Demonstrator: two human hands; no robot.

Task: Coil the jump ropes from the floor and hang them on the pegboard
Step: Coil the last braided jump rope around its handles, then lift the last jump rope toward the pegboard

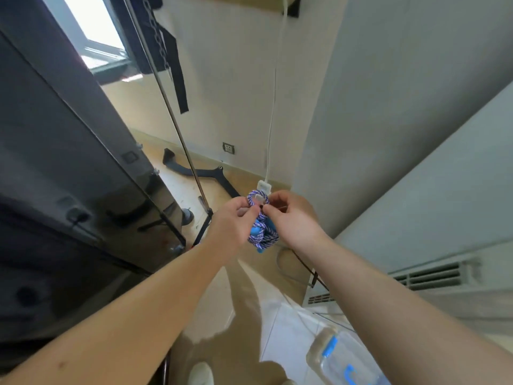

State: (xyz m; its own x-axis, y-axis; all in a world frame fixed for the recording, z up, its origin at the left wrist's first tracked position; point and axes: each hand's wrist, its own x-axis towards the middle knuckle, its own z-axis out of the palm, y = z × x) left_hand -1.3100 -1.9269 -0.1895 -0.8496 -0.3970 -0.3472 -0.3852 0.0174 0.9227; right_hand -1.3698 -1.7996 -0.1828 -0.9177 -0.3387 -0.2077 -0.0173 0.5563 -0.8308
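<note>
A coiled jump rope (pixel 263 236), braided blue and white with blue handles, hangs in the air between my two hands at the frame's middle. My left hand (pixel 231 225) grips the bundle from the left, fingers curled round its upper loops. My right hand (pixel 295 218) pinches the top of the bundle from the right, near a small whitish piece (pixel 258 200) at the coil's top. No pegboard shows in this view.
A white cord (pixel 273 107) hangs down the wall to a white box (pixel 263 187) just behind the rope. A black machine frame (pixel 69 162) fills the left. A clear lidded box (pixel 341 359) lies lower right; a white vented unit (pixel 416 276) stands at the right.
</note>
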